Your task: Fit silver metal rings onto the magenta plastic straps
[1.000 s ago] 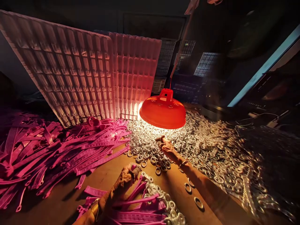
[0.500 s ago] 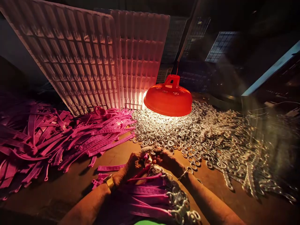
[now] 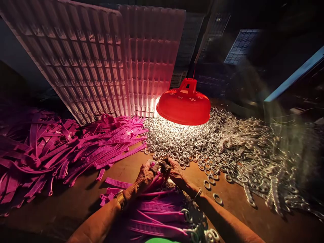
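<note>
My left hand (image 3: 145, 173) pinches the end of a pink plastic strap (image 3: 154, 184) that runs back toward my lap. My right hand (image 3: 174, 170) meets it fingertip to fingertip and holds a small metal ring (image 3: 165, 165) against the strap's end. Under both wrists lies a bundle of pink straps with rings on them (image 3: 162, 216). A big heap of loose metal rings (image 3: 192, 141) lies just beyond my hands, lit by a low red lamp (image 3: 184, 106).
A large pile of pink straps (image 3: 63, 148) covers the table's left side. White gridded trays (image 3: 101, 60) lean upright at the back. More rings and metal pieces (image 3: 258, 162) spread to the right. A few single rings (image 3: 217, 198) lie on the brown tabletop (image 3: 76, 202).
A second ago my right hand was stretched out into the ring heap; it came back to my left hand with a ring, and both hands now work close together at the strap's end.
</note>
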`<move>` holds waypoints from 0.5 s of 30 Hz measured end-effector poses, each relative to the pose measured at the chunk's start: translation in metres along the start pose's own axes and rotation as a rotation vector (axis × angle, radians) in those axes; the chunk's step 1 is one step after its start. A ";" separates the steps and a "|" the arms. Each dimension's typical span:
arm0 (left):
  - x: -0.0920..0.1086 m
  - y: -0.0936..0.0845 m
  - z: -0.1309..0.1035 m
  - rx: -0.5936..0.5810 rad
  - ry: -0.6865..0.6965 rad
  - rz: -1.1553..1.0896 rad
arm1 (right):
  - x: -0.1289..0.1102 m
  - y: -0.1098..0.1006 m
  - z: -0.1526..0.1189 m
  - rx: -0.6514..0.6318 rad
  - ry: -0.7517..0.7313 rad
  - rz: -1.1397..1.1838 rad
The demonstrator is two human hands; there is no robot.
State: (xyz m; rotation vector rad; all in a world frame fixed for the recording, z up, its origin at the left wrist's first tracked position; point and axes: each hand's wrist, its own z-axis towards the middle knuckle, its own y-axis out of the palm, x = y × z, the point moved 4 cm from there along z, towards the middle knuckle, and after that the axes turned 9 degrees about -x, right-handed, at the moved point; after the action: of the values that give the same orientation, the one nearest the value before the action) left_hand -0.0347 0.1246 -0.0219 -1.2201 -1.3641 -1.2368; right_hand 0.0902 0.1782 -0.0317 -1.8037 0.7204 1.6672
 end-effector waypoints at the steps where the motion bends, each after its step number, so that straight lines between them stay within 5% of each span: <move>1: -0.001 -0.001 0.000 0.008 -0.009 0.020 | -0.002 0.001 -0.001 0.010 -0.016 -0.003; 9: -0.002 -0.002 -0.006 0.002 -0.054 0.290 | -0.021 0.001 -0.004 -0.007 -0.124 -0.330; 15: 0.000 -0.004 -0.002 -0.254 -0.099 0.044 | -0.013 0.001 0.004 0.028 -0.101 -0.503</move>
State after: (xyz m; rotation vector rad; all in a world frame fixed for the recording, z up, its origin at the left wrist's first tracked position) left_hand -0.0388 0.1221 -0.0220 -1.4969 -1.2706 -1.3645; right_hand 0.0858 0.1801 -0.0191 -1.6886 0.2148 1.3866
